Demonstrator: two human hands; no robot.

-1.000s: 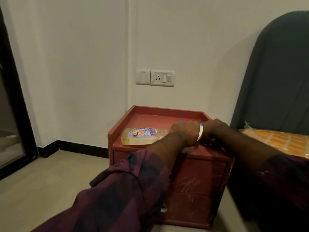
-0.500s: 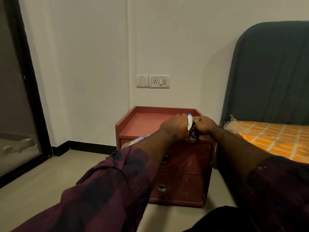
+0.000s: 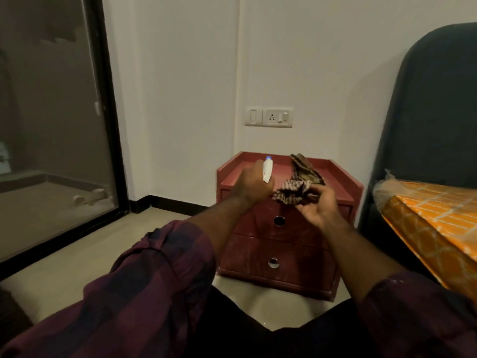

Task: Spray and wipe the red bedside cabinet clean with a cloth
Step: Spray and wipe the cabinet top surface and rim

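Observation:
The red bedside cabinet (image 3: 286, 251) stands against the white wall, with two drawers and round metal pulls. My left hand (image 3: 251, 184) grips the spray bottle (image 3: 267, 170) in front of the cabinet's top; only its white head with a blue tip shows above my fist. My right hand (image 3: 318, 205) holds a crumpled brown checked cloth (image 3: 296, 183) just to the right of the bottle, above the cabinet's front edge. The bottle's body is hidden behind my left hand and arm.
A bed with an orange patterned mattress (image 3: 436, 215) and dark headboard (image 3: 436, 112) stands right of the cabinet. A glass door with a black frame (image 3: 108, 112) is on the left. A switch and socket plate (image 3: 269, 117) sits on the wall above the cabinet. Beige floor (image 3: 85, 249) lies to the left.
Both hands lifted off the cabinet top, the left with the bottle, which lay flat a second ago. The hands have moved apart and the cloth now shows in my right hand. The view has pulled back.

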